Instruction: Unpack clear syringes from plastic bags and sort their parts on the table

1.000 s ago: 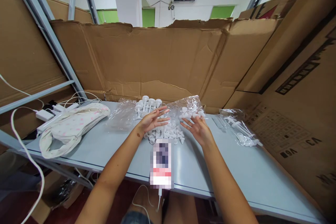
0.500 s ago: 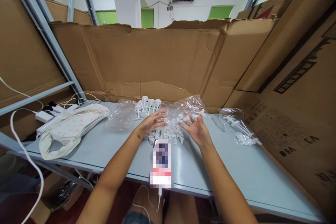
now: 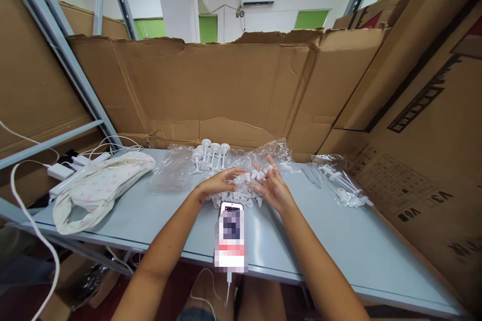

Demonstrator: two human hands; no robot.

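A pile of small white plastic parts lies on the grey table, with more loose parts between my hands. My left hand is over the pile's left side, its fingers apart and curving toward the parts. At the right side, my right hand has its fingers spread, with small white pieces beside them; no firm grip shows. Behind the pile stand several white stemmed parts with round heads. A clear plastic bag lies behind my right hand.
A phone with a cable lies near the table's front edge. Clear plastic and a white spotted pouch are on the left, beside power strips. Bagged white parts sit right. Cardboard walls the back.
Both hands have moved closer together over the pile. My left hand is slightly lower, and white pieces are now gathered between the hands.
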